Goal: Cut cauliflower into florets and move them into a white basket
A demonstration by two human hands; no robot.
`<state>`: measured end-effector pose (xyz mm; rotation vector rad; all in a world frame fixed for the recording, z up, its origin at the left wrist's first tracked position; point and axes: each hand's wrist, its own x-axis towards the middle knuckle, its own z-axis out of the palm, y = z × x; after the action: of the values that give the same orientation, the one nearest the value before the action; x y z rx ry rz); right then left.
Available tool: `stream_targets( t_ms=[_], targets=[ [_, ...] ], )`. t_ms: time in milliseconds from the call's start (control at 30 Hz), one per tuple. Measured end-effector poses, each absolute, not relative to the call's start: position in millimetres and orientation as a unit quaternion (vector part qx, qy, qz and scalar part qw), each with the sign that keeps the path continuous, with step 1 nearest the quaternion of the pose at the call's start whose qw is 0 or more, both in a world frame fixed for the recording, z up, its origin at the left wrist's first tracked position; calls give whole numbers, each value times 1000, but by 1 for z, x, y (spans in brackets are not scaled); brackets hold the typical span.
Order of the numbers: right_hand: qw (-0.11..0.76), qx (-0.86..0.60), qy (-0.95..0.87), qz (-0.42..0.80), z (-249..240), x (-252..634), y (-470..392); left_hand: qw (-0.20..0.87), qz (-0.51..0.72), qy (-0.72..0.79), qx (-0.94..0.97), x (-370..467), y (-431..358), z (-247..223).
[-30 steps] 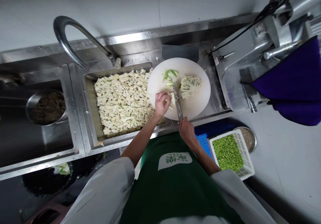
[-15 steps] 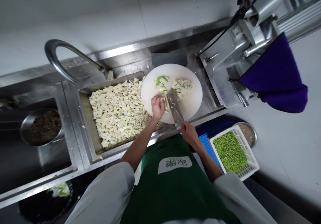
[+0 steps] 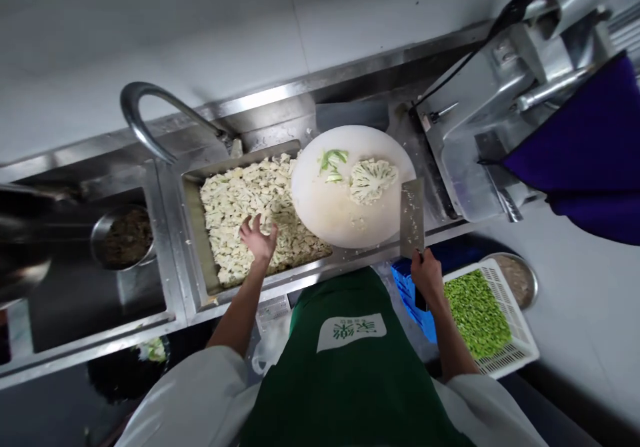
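My left hand is over the sink full of cut cauliflower, its fingers spread and nothing in them. My right hand grips the handle of a cleaver, whose broad blade is at the right edge of the round white cutting board. A flat piece of cauliflower lies on the right part of the board. Left of it are green leaf scraps, and small crumbs lie below.
A curved faucet rises behind the sink. At left, a metal bowl holds brown food. To the right are a slicing machine, a purple cloth and a white basket of chopped greens.
My left hand has left the board and moved left over the sink, opening; the piece beside it is gone from the board. My right hand has carried the cleaver rightward. The view has shifted slightly.
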<state>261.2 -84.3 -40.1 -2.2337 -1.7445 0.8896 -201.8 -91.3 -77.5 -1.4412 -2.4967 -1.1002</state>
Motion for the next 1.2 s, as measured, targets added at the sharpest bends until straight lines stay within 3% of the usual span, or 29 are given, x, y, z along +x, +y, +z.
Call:
stream_targets(
  t_ms=[167, 300, 400, 600, 800, 967, 1100, 1200],
  targets=[
    [-22, -743, -604, 288, -33, 258, -77, -87, -336, -685, -640, -112, 14, -42],
    [-28, -733, -614, 292, -33, 259, -77, -159, -156, -590, -776, -16, 99, -21],
    [-18, -734, -608, 301, -38, 259, -79, -174, -82, -587, -787, 7, 112, -15],
    [17, -740, -589, 324, -51, 262, -80, -148, -151, -683, -699, -16, 39, -26],
    [30, -738, -593, 322, -56, 267, -77, -239, -176, -700, -649, -66, -23, -28],
    [43, -741, -585, 327, -55, 268, -74, -195, -297, -630, -690, -67, 50, -12],
    [70, -737, -588, 325, -57, 272, -73, -229, -210, -584, -750, -23, 128, -15],
    [86, -737, -590, 318, -66, 280, -72, -236, -192, -594, -745, -10, 143, -20]
  ],
)
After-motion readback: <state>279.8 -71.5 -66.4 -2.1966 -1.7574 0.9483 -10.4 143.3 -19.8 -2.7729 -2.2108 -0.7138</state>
